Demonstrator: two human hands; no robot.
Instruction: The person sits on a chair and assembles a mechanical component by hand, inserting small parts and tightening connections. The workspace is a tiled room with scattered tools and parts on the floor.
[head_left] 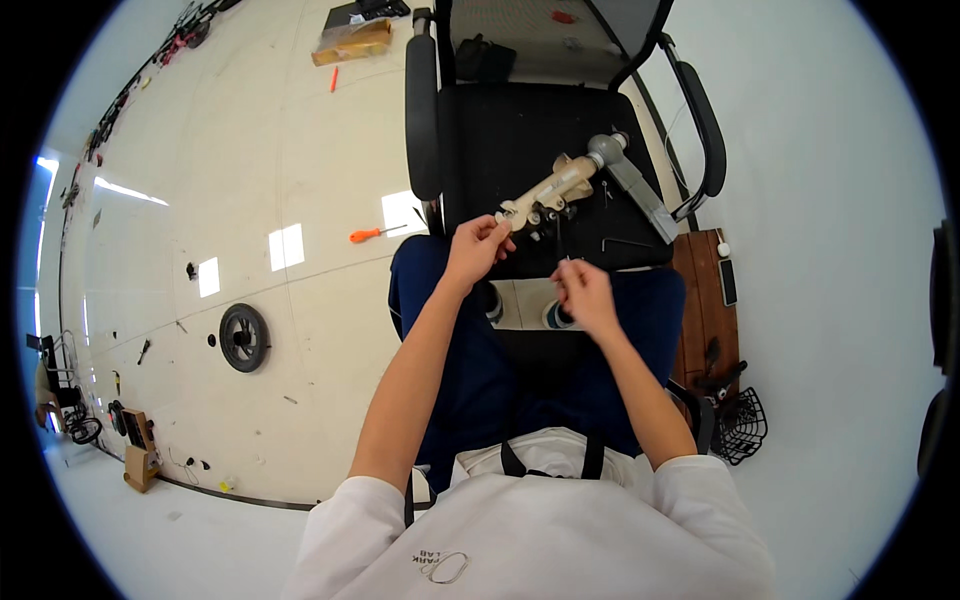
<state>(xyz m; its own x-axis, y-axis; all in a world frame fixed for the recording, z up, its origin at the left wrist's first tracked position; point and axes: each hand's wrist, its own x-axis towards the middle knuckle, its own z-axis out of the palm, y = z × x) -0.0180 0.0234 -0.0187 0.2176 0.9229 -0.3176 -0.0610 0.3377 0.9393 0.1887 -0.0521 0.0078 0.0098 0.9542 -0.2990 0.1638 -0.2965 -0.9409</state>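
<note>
On the black chair seat (490, 130) lies a beige tubular part (556, 187) with curved flanges. Its far end meets a grey rounded joint and a flat grey arm (640, 192). My left hand (478, 250) is closed on the near left end of the beige part. In the closed fingers of my right hand (585, 295) is a thin dark tool (559, 240), pointing up at small dark fittings (550, 215) under the part. Its exact kind is hard to make out. An L-shaped hex key (626, 242) and small screws (606, 193) lie on the seat to the right.
Chair armrests (422, 120) flank the seat. An orange-handled screwdriver (366, 236) and a black wheel (244, 338) lie on the tiled floor at left. A cardboard box (352, 42) sits at the back. On the right are a wooden board (700, 320) and a black wire basket (742, 428).
</note>
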